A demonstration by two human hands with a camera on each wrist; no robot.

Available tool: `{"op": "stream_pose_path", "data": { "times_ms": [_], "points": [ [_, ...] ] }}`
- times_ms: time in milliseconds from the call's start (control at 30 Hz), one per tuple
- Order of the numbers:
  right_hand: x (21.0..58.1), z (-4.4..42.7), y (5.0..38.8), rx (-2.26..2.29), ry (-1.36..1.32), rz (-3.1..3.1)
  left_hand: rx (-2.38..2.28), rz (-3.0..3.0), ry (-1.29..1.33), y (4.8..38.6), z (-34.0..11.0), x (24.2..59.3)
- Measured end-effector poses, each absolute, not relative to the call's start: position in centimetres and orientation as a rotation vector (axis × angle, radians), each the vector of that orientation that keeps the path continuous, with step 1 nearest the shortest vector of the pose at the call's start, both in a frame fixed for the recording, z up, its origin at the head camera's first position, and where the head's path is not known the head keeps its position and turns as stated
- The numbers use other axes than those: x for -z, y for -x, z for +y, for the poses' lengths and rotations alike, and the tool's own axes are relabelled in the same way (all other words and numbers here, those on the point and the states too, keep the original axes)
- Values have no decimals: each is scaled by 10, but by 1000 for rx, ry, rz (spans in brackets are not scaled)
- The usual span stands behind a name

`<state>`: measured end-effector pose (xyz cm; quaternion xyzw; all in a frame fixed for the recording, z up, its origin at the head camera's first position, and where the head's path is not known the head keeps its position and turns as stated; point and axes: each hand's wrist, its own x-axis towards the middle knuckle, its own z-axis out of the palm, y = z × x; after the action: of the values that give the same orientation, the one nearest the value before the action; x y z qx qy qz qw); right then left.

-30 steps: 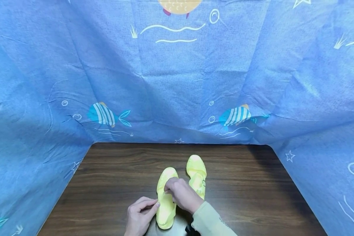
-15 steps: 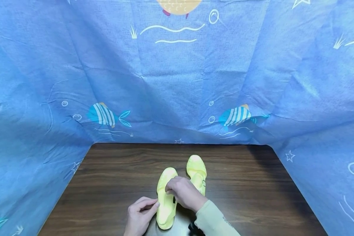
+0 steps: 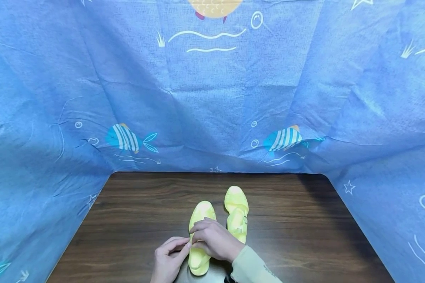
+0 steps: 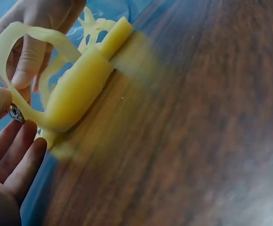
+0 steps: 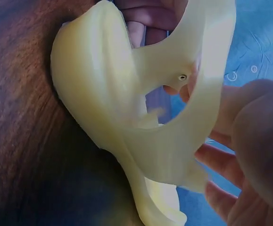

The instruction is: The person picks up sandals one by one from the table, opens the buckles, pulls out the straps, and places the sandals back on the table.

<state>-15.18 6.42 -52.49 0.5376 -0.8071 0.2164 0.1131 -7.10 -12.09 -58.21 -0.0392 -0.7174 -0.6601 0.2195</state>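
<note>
A pale yellow, jelly-like sandal (image 3: 202, 212) lies toe-away on the table between the hands. At its left side the left hand (image 3: 169, 253) pinches a small metal buckle (image 4: 16, 113) on the strap, with thumb and fingertips. Over the sandal's middle, the right hand (image 3: 216, 240) reaches across with bent fingers, its fingertips close to the left hand's. In the right wrist view its fingers hold the looped strap (image 5: 211, 61), partly behind it; a metal-rimmed hole (image 5: 182, 77) shows nearby. The right hand hides the sandal's middle in the head view.
A second yellow sandal (image 3: 235, 200) lies just to the right and slightly farther back. Both are on a dark wood-grain table (image 3: 297, 236). A blue cloth (image 3: 212, 110) with fish prints hangs round the back and sides.
The right hand has shifted slightly down and left over the sandal, its fingers now nearer the left hand. The left hand and both sandals stay almost in place.
</note>
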Motion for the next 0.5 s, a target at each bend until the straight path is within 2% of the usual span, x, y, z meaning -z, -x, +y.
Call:
{"op": "stream_pose_path", "data": {
  "times_ms": [333,500],
  "points": [
    [521,80,130,-842,-1360,-2486,1778,-2041,82,68,-126,574],
    [526,93,109,-885,-1280,-2558,1518,-2181,153,67,-139,572]
  ]
}}
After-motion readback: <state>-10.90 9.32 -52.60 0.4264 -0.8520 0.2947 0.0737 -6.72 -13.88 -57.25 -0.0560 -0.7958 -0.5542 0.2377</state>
